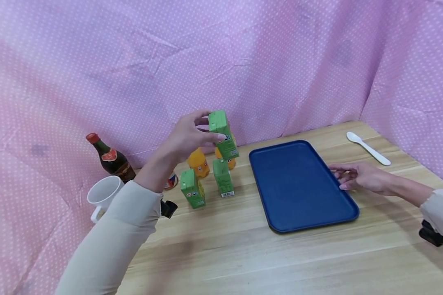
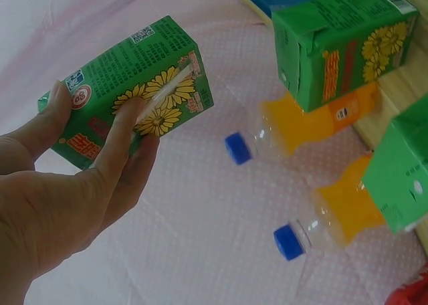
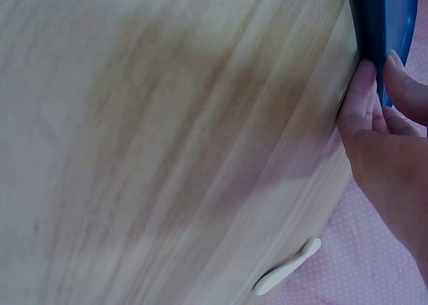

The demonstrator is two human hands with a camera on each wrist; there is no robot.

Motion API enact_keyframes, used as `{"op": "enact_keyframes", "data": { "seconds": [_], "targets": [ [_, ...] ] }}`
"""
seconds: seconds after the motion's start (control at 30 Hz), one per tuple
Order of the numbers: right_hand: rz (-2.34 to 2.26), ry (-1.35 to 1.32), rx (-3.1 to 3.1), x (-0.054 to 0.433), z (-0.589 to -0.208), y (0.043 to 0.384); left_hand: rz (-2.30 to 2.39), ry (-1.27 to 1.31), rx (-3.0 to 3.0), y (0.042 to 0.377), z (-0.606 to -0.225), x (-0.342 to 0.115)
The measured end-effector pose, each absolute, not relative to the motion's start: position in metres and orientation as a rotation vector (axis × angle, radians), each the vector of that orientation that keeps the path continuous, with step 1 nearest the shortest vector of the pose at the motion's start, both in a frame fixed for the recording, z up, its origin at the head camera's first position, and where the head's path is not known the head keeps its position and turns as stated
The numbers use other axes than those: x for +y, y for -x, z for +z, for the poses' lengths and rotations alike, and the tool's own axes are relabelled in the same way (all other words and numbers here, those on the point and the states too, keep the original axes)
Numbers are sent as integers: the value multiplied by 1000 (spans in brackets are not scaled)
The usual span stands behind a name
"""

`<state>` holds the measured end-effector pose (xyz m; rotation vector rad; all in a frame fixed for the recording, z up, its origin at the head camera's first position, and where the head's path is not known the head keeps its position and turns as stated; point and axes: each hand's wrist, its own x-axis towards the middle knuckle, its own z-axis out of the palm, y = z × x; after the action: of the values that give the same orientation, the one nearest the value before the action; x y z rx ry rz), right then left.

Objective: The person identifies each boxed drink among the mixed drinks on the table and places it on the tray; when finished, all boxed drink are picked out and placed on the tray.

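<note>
"Left hand first. Finding on the grip?"

"Occupied. The left hand (image 1: 187,133) grasps a green carton (image 1: 229,146), thumb on one face, fingers along others, toward the upper end. That hold, I judge, leaves the lower end free and well supported."

"Position of that carton?"

"In the air, tilted, to the left of the blue tray (image 1: 299,188). Two more, a left-hand carton (image 1: 192,190) and a right-hand carton (image 1: 223,179), stand on the table (image 1: 221,258), with orange drink bottles (image 1: 198,163) just behind. The grouping probably serves the left arm's reach."

"And the right hand (image 1: 367,178)?"

"Holding the tray's right edge, digits on either side of the rim. Purpose, in my judgement: to steady the tray, which lies flat. How firmly it presses, I cannot tell."

"Record the poses."

"Left forearm slants up and forward, hand raised above the standing cartons, fingers pointing right. Right forearm enters low from the right, hand close to the table, fingers bent toward the tray."

"Anything beside it?"

"A white spoon (image 1: 369,149), lying beyond the right hand, untouched."
</note>
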<state>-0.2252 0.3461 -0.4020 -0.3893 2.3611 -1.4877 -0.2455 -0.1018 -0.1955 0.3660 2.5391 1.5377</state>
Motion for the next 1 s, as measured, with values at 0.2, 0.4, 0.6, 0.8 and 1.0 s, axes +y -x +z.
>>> {"op": "enact_keyframes", "data": {
  "seconds": [0.2,0.4,0.6,0.8,1.0],
  "targets": [
    [-1503,422,2348,347,-402,226,1606,-343,2467,254,-203,-85],
    [-1480,394,2354,346,-402,227,1712,-295,2400,262,-217,-62],
    [-1488,372,2326,345,-403,229,1740,-305,2360,270,-236,-37],
    [-1496,361,2345,345,-404,230,1753,-284,2402,278,-252,-21],
    [-1489,379,2363,347,-405,231,1775,-205,2437,284,-270,-7]
  ]
}}
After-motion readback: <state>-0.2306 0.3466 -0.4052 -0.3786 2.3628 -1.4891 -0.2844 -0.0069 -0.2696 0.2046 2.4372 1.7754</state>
